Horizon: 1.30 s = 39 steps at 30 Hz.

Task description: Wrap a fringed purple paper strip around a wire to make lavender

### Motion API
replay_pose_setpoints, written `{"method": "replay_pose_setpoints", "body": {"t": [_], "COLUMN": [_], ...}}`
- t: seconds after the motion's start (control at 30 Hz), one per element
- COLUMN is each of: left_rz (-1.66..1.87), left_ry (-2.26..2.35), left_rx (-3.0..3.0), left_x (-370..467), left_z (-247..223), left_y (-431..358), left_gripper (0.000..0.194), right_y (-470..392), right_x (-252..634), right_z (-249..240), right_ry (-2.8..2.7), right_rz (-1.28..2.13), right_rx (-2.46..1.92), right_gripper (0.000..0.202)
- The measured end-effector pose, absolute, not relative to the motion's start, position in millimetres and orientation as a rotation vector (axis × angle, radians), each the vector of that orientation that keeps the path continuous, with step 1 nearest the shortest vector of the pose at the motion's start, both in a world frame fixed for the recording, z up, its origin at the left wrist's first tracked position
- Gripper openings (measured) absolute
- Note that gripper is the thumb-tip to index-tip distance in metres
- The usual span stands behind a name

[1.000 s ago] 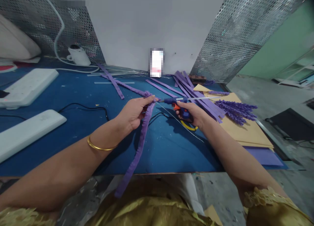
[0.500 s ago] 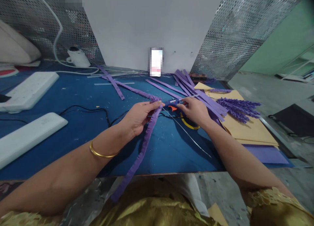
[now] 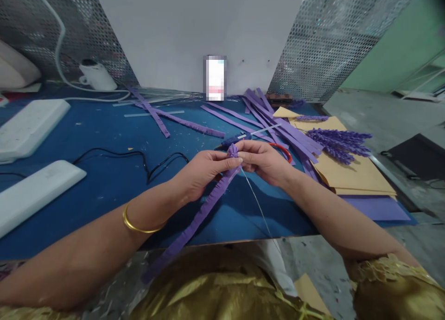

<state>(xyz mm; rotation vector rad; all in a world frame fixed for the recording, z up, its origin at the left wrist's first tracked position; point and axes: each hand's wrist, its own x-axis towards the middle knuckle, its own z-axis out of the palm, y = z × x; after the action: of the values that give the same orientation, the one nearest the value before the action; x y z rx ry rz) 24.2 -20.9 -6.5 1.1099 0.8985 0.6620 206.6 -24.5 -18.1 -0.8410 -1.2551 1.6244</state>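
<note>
A: What do the two hands hold at this moment?

B: The left hand [image 3: 205, 171] has its grip clenched on a purple strip [image 3: 208, 205], the thumb pressing close to the gathered end [image 3: 233, 150]. The right hand [image 3: 269, 166] pinches this same gathered end in its grip, so the fingertips of both hands meet there.

A: And where is the strip, if we take the glue gun [image 3: 239, 137] as our landmark?

B: The gathered end is just on the person's side of the glue gun. From there the strip hangs slantwise to the left, past the edge of the tabletop [image 3: 114, 190]. A thin wire [image 3: 257, 199] also comes down from under the fingers; how it joins the strip, the fingers hide.

A: How does the glue gun itself lie?

B: It lies on the tabletop beyond the hands, partly covered by them. A pale glue stick [image 3: 267, 128] points out from it to the right.

A: What else is around it?

B: To its right is a pile of purple strips [image 3: 287, 130]; farther right, purple flower spikes [image 3: 339, 141] rest on tan paper [image 3: 358, 178]. Well to its left is a white power strip [image 3: 38, 125]. Beyond it stands a bright screen [image 3: 215, 76], its content blurred.
</note>
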Motion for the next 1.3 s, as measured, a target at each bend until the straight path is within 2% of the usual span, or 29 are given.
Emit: {"method": "replay_pose_setpoints", "body": {"t": [0.2, 0.7, 0.97, 1.3], "left_rz": [0.659, 0.617, 0.506, 0.488], "left_ry": [1.032, 0.937, 0.907, 0.96], "left_rx": [1.177, 1.07, 1.102, 1.247], "left_x": [23, 26, 21, 23], "left_z": [-7, -5, -3, -3], "left_y": [-20, -23, -17, -18], "left_gripper": [0.028, 0.03, 0.022, 0.016], "right_y": [-24, -19, -18, -19], "right_x": [207, 213, 217, 219], "right_z": [-17, -20, -16, -13], "right_ry": [-1.231, -1.223, -1.233, -1.433], "right_rz": [1.645, 1.692, 1.678, 1.642], "right_rx": [-0.876, -0.816, -0.816, -0.786], "right_gripper": [0.023, 0.026, 0.03, 0.023]}}
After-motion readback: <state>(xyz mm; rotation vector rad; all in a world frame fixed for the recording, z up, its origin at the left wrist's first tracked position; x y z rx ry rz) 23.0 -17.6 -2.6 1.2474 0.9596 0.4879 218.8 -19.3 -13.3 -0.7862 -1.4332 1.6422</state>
